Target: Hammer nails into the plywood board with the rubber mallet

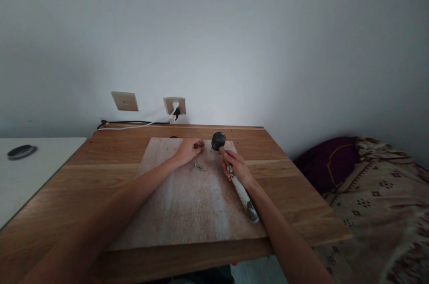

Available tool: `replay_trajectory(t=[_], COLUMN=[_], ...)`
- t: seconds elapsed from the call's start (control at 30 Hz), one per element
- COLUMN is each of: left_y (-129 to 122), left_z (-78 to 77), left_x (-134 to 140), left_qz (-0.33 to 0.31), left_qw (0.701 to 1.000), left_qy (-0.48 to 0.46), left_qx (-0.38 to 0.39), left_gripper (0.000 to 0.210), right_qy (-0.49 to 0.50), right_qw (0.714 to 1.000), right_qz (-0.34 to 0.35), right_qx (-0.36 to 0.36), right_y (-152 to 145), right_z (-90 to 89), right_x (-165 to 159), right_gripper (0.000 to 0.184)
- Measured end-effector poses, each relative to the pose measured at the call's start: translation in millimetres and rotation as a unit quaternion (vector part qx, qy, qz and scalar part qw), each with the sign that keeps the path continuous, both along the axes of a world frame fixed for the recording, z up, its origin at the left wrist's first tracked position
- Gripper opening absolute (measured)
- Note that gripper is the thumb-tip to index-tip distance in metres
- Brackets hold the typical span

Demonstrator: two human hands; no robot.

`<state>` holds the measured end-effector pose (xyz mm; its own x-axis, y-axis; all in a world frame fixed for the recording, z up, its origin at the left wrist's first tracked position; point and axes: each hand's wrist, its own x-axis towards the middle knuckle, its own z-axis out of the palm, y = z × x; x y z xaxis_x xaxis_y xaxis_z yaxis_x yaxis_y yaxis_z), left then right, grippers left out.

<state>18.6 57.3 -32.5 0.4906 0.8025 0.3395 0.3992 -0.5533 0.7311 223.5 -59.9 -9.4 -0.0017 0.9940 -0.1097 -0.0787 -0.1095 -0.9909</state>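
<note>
A black-headed hammer (handle patchy white) slants over a pale board bearing a small cluster of nails.

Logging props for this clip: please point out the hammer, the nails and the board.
Hammer [240, 189]: head view, pale lower part of the handle.
Nails [199, 168]: head view, middle of the small pile.
Board [187, 203]: head view, bare top surface.

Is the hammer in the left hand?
No, the right hand is wrapped around the hammer's handle.
</note>
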Motion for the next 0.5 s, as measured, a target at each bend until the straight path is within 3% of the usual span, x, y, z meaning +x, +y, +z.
replay_trajectory(t=[0.3, 0.5], left_y=[0.3, 1.0], left_z=[-1.7, -3.1], left_x=[0.7, 0.3], left_qz=[-0.011, -0.002], left_qw=[0.999, 1.000], left_qy=[0.025, 0.011], left_qx=[0.024, -0.006], left_gripper=[0.011, 0.015], right_qy=[0.003, 0.016], right_qw=[1.000, 0.999], right_qz=[0.011, 0.045], right_qx=[0.003, -0.016], right_y=[-1.3, 5.2], right_z=[1.4, 9.3], right_x=[-1.0, -2.5], right_gripper=[0.048, 0.052])
